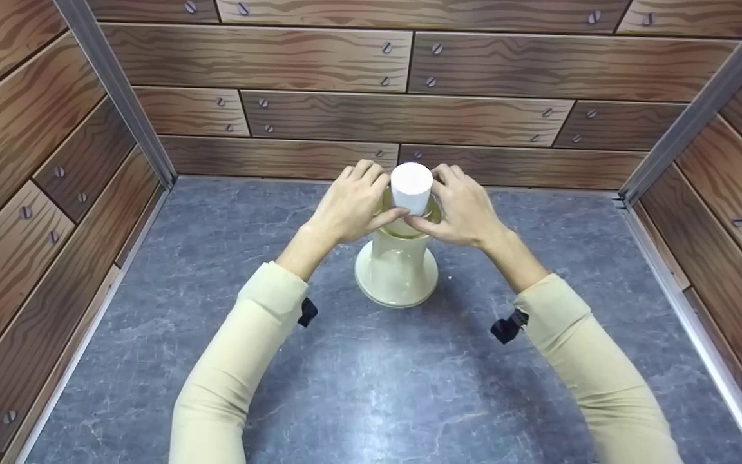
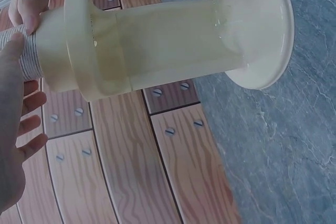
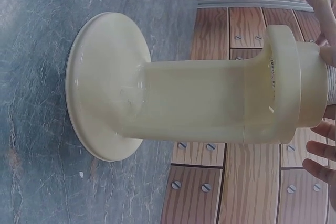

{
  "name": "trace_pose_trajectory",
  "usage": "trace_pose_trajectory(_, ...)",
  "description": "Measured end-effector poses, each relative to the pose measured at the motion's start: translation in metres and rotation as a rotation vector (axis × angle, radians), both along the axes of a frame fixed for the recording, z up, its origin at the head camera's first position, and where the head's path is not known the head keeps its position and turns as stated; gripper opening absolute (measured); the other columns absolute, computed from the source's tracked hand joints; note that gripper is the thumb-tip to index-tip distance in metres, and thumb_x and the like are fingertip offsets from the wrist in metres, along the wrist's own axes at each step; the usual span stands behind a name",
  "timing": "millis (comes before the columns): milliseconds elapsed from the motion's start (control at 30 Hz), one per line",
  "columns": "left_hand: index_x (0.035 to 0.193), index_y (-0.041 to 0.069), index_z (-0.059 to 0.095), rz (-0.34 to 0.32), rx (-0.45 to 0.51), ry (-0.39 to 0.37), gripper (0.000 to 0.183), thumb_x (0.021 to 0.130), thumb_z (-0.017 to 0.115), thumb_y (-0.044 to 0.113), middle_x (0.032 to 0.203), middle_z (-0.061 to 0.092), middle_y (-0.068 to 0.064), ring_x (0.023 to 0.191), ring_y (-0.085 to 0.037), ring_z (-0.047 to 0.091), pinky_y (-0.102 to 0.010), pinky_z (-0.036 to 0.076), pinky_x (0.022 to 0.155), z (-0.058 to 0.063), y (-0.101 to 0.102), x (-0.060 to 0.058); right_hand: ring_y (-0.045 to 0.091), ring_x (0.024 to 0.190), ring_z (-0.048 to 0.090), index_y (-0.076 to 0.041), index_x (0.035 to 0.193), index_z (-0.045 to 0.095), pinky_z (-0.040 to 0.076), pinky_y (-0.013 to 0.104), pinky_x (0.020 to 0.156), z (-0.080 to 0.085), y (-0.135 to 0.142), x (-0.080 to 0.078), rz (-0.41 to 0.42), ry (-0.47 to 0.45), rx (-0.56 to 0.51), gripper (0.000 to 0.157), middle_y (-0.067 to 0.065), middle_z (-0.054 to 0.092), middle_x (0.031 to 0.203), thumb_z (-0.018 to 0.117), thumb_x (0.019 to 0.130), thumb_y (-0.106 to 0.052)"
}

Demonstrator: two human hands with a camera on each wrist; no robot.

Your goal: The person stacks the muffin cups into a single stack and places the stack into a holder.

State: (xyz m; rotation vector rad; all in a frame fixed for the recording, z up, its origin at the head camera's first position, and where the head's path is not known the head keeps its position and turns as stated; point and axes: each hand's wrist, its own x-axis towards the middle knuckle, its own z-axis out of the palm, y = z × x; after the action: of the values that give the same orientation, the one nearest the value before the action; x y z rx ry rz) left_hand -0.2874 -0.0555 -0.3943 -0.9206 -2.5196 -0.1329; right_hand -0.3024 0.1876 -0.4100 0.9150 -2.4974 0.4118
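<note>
A cream stand (image 1: 400,258) with a flared round base and a wide collar stands upright on the floor. From its top rises a white stack of cups (image 1: 411,183), bottoms up; closely ridged rims (image 2: 31,56) show in the left wrist view. My left hand (image 1: 355,203) holds the stack from the left, its thumb at the front and fingers behind. My right hand (image 1: 464,206) does the same from the right, thumb tip close to the other thumb. In the right wrist view, the lower fingers (image 3: 320,153) are spread apart. The index fingertips are partly hidden.
A grey-blue marbled surface (image 1: 371,386) lies under the stand. Wood-patterned walls (image 1: 332,116) close in the back and both sides, with metal strips (image 1: 120,84) along the corners. A black wrist device (image 1: 506,327) pokes out at the right cuff.
</note>
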Motion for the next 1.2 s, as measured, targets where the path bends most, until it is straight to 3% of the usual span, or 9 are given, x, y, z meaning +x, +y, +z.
trace_pose_trajectory(1200,0.121,0.007,0.067,0.018,-0.007,-0.137,0.051,0.109,0.047,0.053,0.135,0.063,-0.013,0.132,-0.031,0.054,-0.047,0.05,0.108,-0.0063,-0.0024,-0.0027,0.035,0.109,0.059,-0.003,0.117,0.072,0.053,0.05,0.084,-0.0015,0.0063,-0.0014,-0.016,-0.096,-0.061,0.06,0.015,0.065,0.124,0.069,0.09,-0.057)
